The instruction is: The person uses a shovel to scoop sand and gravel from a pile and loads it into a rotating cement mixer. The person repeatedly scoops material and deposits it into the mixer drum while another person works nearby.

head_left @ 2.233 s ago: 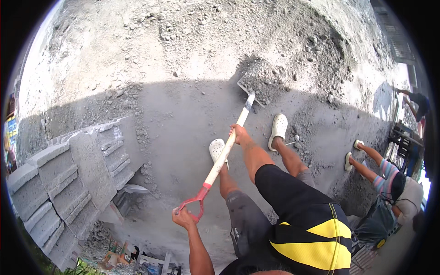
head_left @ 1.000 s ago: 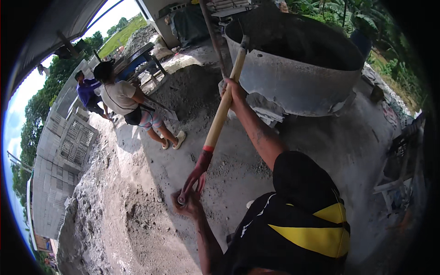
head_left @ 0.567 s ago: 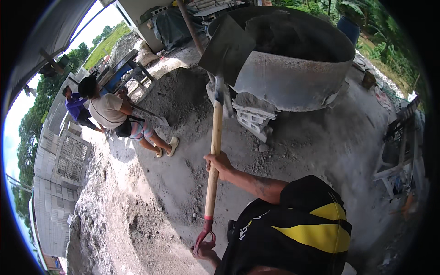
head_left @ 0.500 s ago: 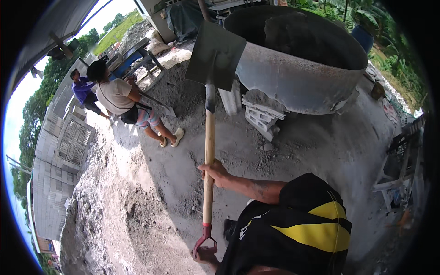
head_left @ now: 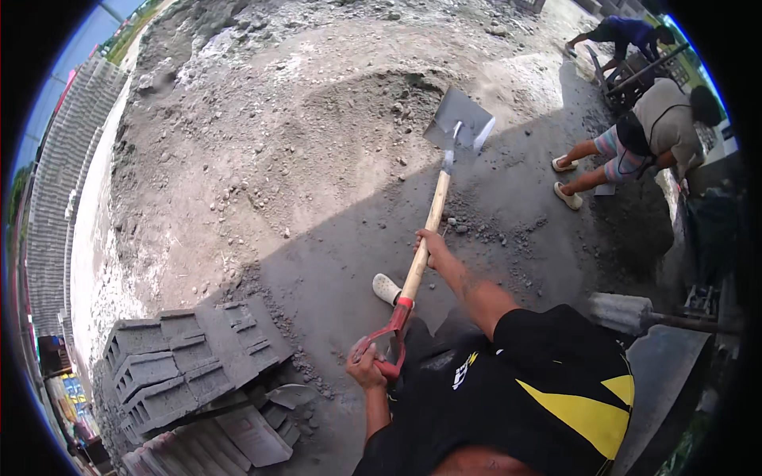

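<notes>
Head view, the only one. The shovel (head_left: 436, 208) is in front of the person's body, carried between two hands. The left hand (head_left: 366, 365) is closed around the crosspiece of the red handle (head_left: 398, 318); the right hand (head_left: 431, 246) is wrapped around the wooden shaft, ahead of the handle. The metal blade (head_left: 460, 115) bears no visible load and lies in front of the sunlit gravel (head_left: 341, 119); whether it touches the ground cannot be determined.

Risks, in the inspector's judgement: the blade could jar or twist if its edge meets a buried stone, the left hand being the main check on rotation. A wide sweep to the right could bring it near the co-worker (head_left: 665, 119), who is bent over on that side. Loose stones (head_left: 476, 228) near the pale shoe (head_left: 386, 289) could roll underfoot. A low swing to the left could reach the concrete blocks (head_left: 171, 373).

Orientation: the blade points away from the person and somewhat to the right. The long axis runs from the handle, at near left, to the blade, at far right.
</notes>
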Available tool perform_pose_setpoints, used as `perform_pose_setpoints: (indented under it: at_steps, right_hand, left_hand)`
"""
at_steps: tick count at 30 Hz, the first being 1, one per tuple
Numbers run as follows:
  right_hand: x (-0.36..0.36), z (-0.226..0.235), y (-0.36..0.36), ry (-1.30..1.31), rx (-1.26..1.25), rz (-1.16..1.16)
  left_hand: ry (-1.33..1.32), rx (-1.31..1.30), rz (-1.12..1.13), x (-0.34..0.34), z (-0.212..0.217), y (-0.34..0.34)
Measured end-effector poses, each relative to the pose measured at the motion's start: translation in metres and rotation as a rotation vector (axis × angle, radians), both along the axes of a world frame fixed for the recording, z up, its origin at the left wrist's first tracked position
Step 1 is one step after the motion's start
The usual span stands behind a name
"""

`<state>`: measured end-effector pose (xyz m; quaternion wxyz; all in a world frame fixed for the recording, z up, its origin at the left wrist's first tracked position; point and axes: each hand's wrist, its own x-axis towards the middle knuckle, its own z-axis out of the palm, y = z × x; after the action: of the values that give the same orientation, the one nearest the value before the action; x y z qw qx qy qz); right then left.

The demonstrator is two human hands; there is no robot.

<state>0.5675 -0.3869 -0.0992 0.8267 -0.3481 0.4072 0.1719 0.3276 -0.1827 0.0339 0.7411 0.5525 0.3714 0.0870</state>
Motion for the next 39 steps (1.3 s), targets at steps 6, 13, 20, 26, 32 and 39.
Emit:
perform_pose_setpoints:
  at_steps: [6,13,20,26,32,39]
  right_hand:
    - [-0.099,-0.159,0.140,0.495,0.102,0.408]
    - [-0.058,-0.155,0.184,0.591,0.075,0.227]
    - [0.283,-0.250,0.074,0.233,-0.027,0.209]
    - [0.568,-0.357,-0.020,-0.049,-0.158,0.262]
    - [0.449,-0.395,-0.075,0.080,-0.560,0.572]
    - [0.370,-0.333,-0.077,0.218,-0.763,0.779]
  left_hand:
    - [0.459,0.027,0.379,-0.060,-0.029,0.037]
    - [0.534,0.190,0.132,-0.022,-0.077,0.099]
    - [0.163,-0.513,0.251,0.395,-0.236,-0.032]
    - [-0.277,-0.480,0.137,0.655,-0.355,-0.098]
    - [0.030,-0.720,-0.018,0.548,-0.455,-0.135]
    - [0.095,-0.711,0.116,0.456,-0.450,-0.104]
